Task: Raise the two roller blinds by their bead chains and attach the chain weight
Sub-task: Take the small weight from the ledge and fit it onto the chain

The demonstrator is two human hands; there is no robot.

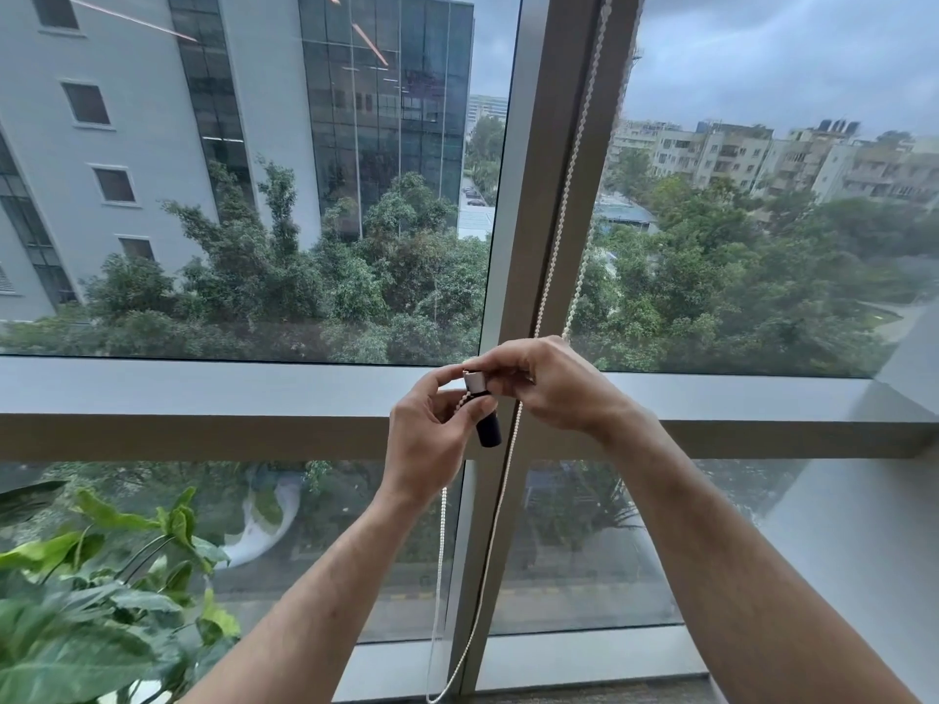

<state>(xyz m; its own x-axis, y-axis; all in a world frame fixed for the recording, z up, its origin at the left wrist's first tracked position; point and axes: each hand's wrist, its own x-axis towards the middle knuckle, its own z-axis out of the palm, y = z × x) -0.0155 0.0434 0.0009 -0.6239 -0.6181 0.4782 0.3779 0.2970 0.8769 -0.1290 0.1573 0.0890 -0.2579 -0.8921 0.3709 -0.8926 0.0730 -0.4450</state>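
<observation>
A white bead chain [561,195] hangs down along the window's upright frame and loops near the floor. In front of the frame's crossbar, both hands meet at the chain. My left hand [432,439] pinches the chain weight [485,414], a small cylinder with a black body and a silver cap, with a strand of beads running beside it. My right hand [538,383] grips the chain just above and against the weight's cap. Neither roller blind is in view; both panes show open sky and buildings.
A grey upright window frame [533,144] and a wide horizontal sill bar [203,398] cross the view. A leafy green potted plant [101,602] stands at the lower left. A white wall [864,551] borders the right side.
</observation>
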